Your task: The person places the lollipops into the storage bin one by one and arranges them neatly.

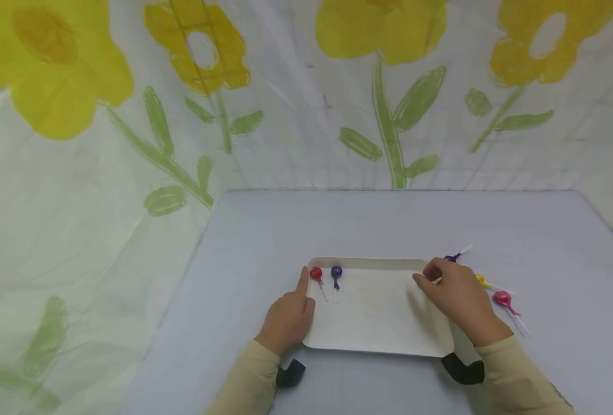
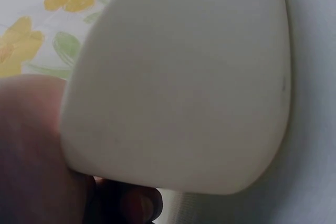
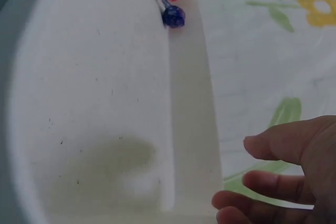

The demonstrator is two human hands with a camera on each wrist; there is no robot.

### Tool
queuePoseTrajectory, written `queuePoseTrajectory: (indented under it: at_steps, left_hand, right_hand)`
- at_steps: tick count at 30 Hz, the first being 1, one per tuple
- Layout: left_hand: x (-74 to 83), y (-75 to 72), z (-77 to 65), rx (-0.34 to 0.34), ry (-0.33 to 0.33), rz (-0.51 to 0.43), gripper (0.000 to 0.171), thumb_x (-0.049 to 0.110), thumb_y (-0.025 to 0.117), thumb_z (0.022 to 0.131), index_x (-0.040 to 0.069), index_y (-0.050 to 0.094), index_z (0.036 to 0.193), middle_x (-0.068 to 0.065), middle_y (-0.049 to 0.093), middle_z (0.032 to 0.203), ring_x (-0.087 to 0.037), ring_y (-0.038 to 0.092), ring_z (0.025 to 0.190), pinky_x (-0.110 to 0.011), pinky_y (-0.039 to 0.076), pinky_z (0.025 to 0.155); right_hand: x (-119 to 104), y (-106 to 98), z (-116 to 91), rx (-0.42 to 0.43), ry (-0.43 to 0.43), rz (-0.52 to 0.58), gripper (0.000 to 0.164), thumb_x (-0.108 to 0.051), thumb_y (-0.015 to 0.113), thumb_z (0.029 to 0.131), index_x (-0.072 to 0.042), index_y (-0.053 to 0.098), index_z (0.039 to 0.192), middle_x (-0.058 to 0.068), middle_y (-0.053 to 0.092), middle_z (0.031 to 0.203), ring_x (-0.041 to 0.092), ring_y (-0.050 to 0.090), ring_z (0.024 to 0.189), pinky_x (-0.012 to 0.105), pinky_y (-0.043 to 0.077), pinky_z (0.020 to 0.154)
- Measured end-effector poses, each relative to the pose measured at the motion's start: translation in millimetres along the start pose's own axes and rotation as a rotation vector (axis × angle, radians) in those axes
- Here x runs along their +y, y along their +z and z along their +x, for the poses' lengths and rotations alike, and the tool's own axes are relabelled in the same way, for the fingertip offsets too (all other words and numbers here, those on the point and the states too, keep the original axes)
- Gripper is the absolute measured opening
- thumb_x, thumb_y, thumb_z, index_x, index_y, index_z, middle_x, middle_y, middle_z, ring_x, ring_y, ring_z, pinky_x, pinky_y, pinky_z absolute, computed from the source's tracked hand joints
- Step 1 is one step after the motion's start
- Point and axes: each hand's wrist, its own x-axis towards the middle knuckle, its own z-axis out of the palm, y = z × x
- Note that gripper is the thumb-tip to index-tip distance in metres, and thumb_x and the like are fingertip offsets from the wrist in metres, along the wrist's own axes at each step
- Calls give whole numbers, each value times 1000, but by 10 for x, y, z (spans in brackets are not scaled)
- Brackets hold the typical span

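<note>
A pale table [image 1: 264,230] over there bears a white tray [image 1: 379,311]; past the tray's right end, on the tabletop, lie a purple lollipop [image 1: 450,259], a yellow lollipop [image 1: 480,280] and a pink lollipop [image 1: 502,298].

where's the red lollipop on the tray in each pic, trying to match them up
Head: the red lollipop is left of centre, below mid-height, in the white tray's upper left corner, beside the purple lollipop.
Left wrist: not in this picture.
Right wrist: near the top edge, just right of centre, directly above the purple lollipop.
Shared landmark: the white tray, in all three views.
</note>
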Motion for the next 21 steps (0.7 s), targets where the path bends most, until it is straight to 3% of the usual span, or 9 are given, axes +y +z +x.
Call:
queuePoseTrajectory:
  at_steps: [7, 21]
  left_hand:
    - [15, 4, -2, 10, 9, 3, 65, 18, 46, 105, 0, 28, 165, 1, 42, 59, -15, 39, 53, -33, 35, 55]
    - [4, 8, 7, 5, -1, 6, 65, 21, 45, 105, 1, 27, 165, 2, 42, 59, -15, 39, 53, -33, 35, 55]
  right_hand:
    - [69, -61, -85, 2, 28, 50, 29, -33, 71, 98, -4, 69, 97, 8, 72, 90, 25, 66, 84, 34, 51, 61]
    - [216, -110, -235, 57, 55, 78, 32, -34, 69, 101, -2, 71, 100, 11, 75, 94, 25, 69, 86, 32, 51, 60]
